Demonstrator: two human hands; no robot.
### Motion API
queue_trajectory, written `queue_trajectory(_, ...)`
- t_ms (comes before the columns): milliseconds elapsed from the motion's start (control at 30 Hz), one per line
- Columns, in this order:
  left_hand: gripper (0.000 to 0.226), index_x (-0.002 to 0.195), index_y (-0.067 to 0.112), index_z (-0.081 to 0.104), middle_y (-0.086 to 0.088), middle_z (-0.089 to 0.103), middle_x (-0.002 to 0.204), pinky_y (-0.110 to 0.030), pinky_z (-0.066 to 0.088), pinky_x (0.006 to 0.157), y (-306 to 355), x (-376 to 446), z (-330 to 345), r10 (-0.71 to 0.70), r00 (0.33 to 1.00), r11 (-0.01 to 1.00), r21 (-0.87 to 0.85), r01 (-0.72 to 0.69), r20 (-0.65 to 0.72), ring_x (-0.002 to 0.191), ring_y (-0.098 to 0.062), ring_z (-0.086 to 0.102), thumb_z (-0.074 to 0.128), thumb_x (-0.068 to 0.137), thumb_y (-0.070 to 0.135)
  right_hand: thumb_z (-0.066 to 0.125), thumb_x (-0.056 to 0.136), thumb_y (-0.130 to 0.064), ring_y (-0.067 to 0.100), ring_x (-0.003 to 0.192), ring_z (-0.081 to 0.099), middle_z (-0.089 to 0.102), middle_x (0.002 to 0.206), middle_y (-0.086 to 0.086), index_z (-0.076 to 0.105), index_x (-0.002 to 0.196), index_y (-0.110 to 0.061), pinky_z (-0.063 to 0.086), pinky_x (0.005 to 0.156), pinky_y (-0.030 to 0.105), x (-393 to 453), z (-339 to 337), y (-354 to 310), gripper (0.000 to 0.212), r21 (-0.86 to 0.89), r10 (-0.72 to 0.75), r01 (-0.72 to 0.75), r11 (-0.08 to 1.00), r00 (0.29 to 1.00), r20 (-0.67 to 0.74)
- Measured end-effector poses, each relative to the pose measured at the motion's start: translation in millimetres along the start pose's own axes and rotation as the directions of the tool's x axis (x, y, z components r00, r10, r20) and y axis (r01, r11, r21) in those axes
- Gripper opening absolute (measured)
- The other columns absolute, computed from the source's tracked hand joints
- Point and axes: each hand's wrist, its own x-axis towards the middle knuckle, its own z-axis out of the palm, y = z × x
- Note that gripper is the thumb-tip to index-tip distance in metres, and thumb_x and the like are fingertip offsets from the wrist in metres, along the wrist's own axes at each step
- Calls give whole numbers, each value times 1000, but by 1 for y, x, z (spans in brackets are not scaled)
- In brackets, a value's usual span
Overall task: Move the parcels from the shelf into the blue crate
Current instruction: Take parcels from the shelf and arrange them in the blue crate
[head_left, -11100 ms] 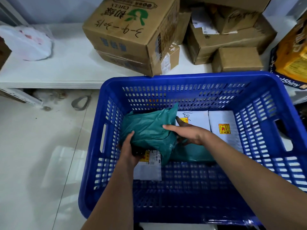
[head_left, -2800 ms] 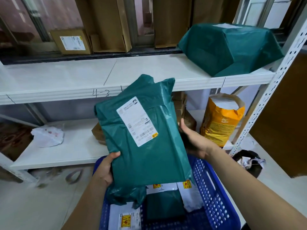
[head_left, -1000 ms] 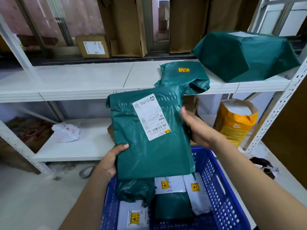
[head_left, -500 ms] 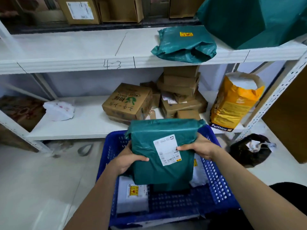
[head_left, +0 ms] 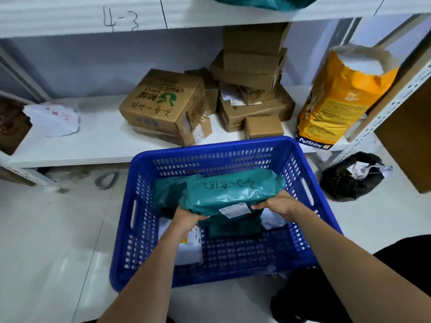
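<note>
Low in the centre of the frame, the left hand (head_left: 190, 216) and right hand (head_left: 278, 205) grip the near edge of a green parcel (head_left: 231, 194) from either side, fingers curled round it, inside the blue crate (head_left: 210, 151). It seems to rest on other parcels beneath. Cardboard boxes (head_left: 163, 106) sit on the shelf (head_left: 93, 145) above.

I see even, cool indoor light, fairly bright. The floor (head_left: 46, 241) shows soft glare around 8 o'clock. Wide-angle bending curves the shelf (head_left: 70, 17) edge at 12 o'clock. Slight softness everywhere; shadows are faint.
</note>
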Motion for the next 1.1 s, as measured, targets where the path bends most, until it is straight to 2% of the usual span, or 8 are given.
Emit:
queue_trajectory(167, 73, 134, 24, 47, 0, 62, 122, -27, 54, 83, -13, 11, -1, -32, 997, 999, -29, 34, 69, 106, -18, 60, 71, 77, -15, 83, 66, 10, 25, 115, 60, 68, 119, 3, 62, 121, -8, 50, 99, 40, 25, 8, 23, 62, -5, -16, 16, 1000, 1000, -11)
queue_trajectory(333, 45, 133, 16, 53, -13, 49, 137, -47, 48, 100, -5, 22, -1, 371, 748, 898, 418, -138, -550, 122, -31, 51, 48, 91, 2, 81, 69, 9, 23, 115, 59, 67, 121, 2, 61, 124, -9, 46, 105, 44, 42, 3, 33, 61, 31, -2, 2, 1000, 1000, 23)
queue_trajectory(400, 39, 135, 17, 52, -10, 47, 140, -49, 39, 109, 13, 20, 20, 656, 651, 683, 668, -296, -382, 129, -28, 45, 42, 97, 17, 79, 71, 10, 23, 116, 58, 66, 122, 2, 61, 125, -9, 45, 106, 43, 45, 0, 26, 60, -13, 27, -26, 1000, 998, 55)
queue_trajectory(533, 50, 151, 33, 30, -1, 27, 159, -56, 10, 120, 18, 29, 64, 590, 807, 345, 900, -266, 12, 148, -24, 19, 20, 103, 42, 60, 86, 11, 28, 118, 57, 62, 125, 9, 53, 131, -8, 48, 99, 39, 43, -4, 12, 49, -17, 13, -16, 1000, 983, -184)
queue_trajectory(633, 53, 153, 36, 22, 2, 22, 161, -59, 8, 118, 9, 37, 70, 537, 843, 322, 931, -169, -33, 149, -23, 13, 13, 103, 47, 52, 83, 5, 32, 116, 53, 54, 129, 16, 43, 135, -8, 48, 96, 43, 31, 2, -6, 54, -20, -89, 110, 994, 663, -744)
queue_trajectory(700, 53, 154, 34, 21, 1, 23, 160, -59, 10, 117, 11, 36, 72, 543, 838, 322, 934, -154, -49, 149, -23, 14, 15, 103, 46, 50, 84, -1, 27, 118, 49, 52, 130, 12, 48, 131, -11, 43, 100, 40, 24, 24, -26, 49, -457, -522, 256, 852, 478, -706)
queue_trajectory(833, 52, 154, 33, 22, 3, 22, 159, -55, 20, 115, 12, 32, 67, 525, 850, 349, 922, -167, -45, 148, -20, 14, 19, 103, 46, 23, 103, -38, 26, 146, 23, 35, 155, 7, 47, 139, -24, 9, 121, 48, 43, 66, -32, 45, -851, -578, 201, 486, 804, -140)
queue_trajectory(1100, 53, 153, 26, 24, 0, 18, 158, -44, 42, 102, 31, 42, 71, 347, 908, 693, 717, -78, -236, 144, -25, 19, 25, 104, 44, 19, 99, -55, 41, 142, 26, 18, 158, 19, 28, 146, -14, 27, 109, 55, 58, 67, -31, 63, -830, -272, -158, 535, 898, -346)
